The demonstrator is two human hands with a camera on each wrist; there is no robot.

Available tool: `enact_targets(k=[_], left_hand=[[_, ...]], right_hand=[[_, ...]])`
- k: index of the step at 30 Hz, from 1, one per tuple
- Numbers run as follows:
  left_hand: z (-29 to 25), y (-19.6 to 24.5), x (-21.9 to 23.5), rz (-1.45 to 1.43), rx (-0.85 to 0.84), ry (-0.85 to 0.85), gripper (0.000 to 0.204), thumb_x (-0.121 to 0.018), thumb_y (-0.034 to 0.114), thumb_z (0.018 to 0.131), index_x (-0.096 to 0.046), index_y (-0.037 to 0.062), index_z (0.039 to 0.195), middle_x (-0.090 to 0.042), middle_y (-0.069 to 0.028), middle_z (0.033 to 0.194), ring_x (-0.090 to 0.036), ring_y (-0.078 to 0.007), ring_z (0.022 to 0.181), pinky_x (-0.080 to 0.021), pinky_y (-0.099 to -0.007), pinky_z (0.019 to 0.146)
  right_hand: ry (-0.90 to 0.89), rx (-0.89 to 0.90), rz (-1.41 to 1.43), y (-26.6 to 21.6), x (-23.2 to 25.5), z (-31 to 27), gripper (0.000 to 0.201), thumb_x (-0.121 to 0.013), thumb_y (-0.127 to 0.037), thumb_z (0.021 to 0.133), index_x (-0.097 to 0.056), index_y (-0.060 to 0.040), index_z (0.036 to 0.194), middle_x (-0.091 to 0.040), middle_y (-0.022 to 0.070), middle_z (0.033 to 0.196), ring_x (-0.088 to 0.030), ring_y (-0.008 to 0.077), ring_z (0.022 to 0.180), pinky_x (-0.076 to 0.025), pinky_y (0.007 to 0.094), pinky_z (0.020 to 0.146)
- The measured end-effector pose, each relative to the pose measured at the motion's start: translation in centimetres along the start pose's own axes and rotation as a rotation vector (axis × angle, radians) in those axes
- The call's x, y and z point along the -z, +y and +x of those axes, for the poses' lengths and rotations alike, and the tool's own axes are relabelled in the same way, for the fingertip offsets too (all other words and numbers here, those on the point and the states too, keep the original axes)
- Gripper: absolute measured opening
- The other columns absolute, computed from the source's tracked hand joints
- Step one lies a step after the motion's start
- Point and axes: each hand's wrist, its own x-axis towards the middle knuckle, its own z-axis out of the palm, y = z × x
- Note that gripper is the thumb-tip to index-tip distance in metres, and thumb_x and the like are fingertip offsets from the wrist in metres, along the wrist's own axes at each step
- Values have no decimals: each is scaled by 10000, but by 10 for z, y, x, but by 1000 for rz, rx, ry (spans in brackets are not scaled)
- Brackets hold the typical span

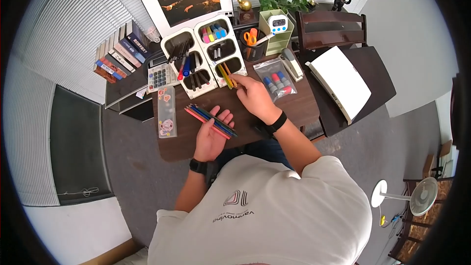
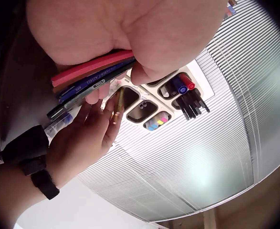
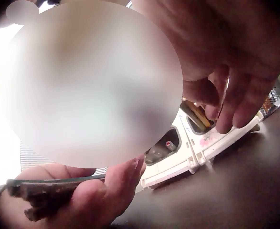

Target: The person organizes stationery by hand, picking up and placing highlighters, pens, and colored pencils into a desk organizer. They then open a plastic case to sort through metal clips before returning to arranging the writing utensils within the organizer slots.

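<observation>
My left hand (image 1: 210,143) lies palm up at the desk's front edge and holds a bundle of colored pencils (image 2: 93,69), red, blue and dark ones, under the thumb. Farther forward, my right hand (image 1: 256,99) is at the front right compartment of a white two-part desk organizer (image 1: 212,87). Its fingertips pinch a yellowish pencil (image 2: 117,107) that leans in that compartment with other yellow and orange pencils (image 1: 224,74). Black pens (image 1: 180,53), markers (image 1: 186,66) and highlighters (image 1: 211,34) fill other compartments.
Left of the organizer are a calculator (image 1: 161,76), a clear sticker-covered case (image 1: 167,113) and upright books (image 1: 122,51). To its right stand a black mesh cup (image 1: 251,51) with scissors, a bag of markers (image 1: 277,79), a stapler (image 1: 291,64) and a green holder (image 1: 278,44) bearing a timer.
</observation>
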Motion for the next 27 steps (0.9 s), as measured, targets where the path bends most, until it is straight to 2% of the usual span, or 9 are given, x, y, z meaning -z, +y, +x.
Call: enact_targets(k=[3,8,10,12,14,18,21,25,27], left_hand=[[3,-1,2,-17,6,9,519,-469,237,1081,-367,59,1558,-523,-193,1475,-509,-317,1362,-398,-493,1167],[4,0,3,-45,12,-1,489,-477,241,1084,-396,60,1531,-545,-187,1453,-520,-313,1352,-403,-493,1162],[3,-2,4,-4,-24,5,459,-479,204,1089,-409,58,1518,-546,-185,1457,-524,-316,1363,-410,-495,1167],[1,-3,-1,12,-45,39,436,-473,172,1092,-413,47,1505,-535,-199,1468,-515,-334,1374,-413,-503,1165],[1,-5,-3,27,-64,71,413,-468,140,1095,-417,35,1491,-523,-212,1480,-507,-351,1386,-415,-510,1164],[2,-6,-5,43,-90,48,382,-463,133,1106,-443,41,1477,-527,-198,1493,-514,-335,1390,-427,-504,1166],[-1,-3,-13,68,-82,48,389,-463,143,1110,-444,49,1487,-533,-188,1492,-522,-313,1385,-438,-491,1163],[1,-4,-7,65,-93,50,406,-472,133,1105,-434,45,1499,-533,-189,1488,-528,-306,1377,-440,-475,1161],[1,-5,-4,74,-100,78,426,-473,138,1102,-414,33,1510,-522,-208,1494,-527,-321,1377,-441,-486,1156]], right_hand=[[-25,-35,123,-2,10,-8,477,-578,65,891,-629,-46,1352,-722,202,1179,-747,294,955,-579,371,841],[88,-102,274,-15,22,-35,359,-617,13,923,-639,-19,1279,-719,169,1052,-731,237,870,-579,339,774],[-6,-35,217,-26,22,-54,134,-689,-78,928,-703,-25,1050,-721,120,923,-721,247,808,-575,345,714],[-285,-67,99,-39,20,-72,161,-725,-196,933,-719,-49,1000,-724,120,873,-719,288,781,-573,382,701],[-334,-119,37,-45,10,-84,238,-744,-297,921,-731,-69,989,-725,124,848,-712,319,773,-568,414,693],[-194,-73,32,-37,3,-86,209,-746,-264,912,-731,-64,971,-732,118,867,-711,316,751,-566,410,678],[-209,-108,18,-39,11,-80,193,-764,-176,908,-741,-19,1017,-731,154,885,-717,299,747,-572,371,695],[-121,-114,57,-35,10,-77,147,-747,-171,902,-742,-49,983,-733,137,899,-707,310,748,-570,389,675],[-38,-29,135,-37,14,-74,163,-761,-127,901,-749,-36,1036,-740,137,923,-714,270,743,-569,356,673]])
